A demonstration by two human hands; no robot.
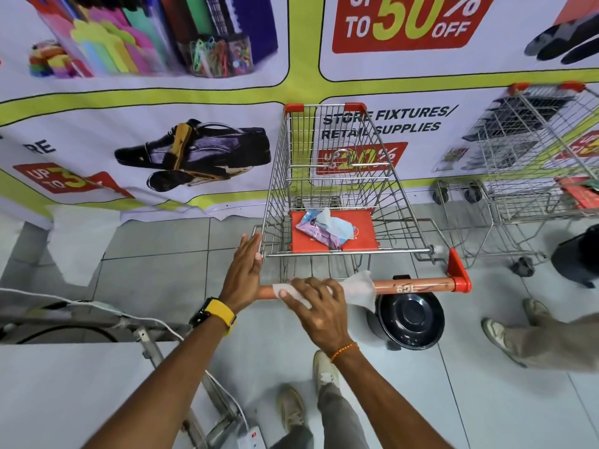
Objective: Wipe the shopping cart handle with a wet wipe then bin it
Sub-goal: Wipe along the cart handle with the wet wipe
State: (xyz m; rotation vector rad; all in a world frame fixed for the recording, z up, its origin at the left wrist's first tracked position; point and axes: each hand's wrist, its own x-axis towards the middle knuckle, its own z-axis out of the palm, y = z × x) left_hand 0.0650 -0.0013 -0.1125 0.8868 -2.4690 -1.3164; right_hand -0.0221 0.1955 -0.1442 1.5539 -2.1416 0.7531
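My right hand [319, 311] presses the wet wipe [358, 288] flat on the cart handle [411, 285]; left hand [244, 273] open, fingers straight, against the handle's left end. Black bin [409, 319] on the floor under the handle.

A large printed sale banner [194, 92] covers the wall, showing stationery, black shoes and red discount labels between lime-green bands. The floor [162, 254] is pale grey tile under bright, even light. A second wire cart [534, 150] stands at the right against the banner. A white cable [129, 317] trails across a metal frame at the lower left.
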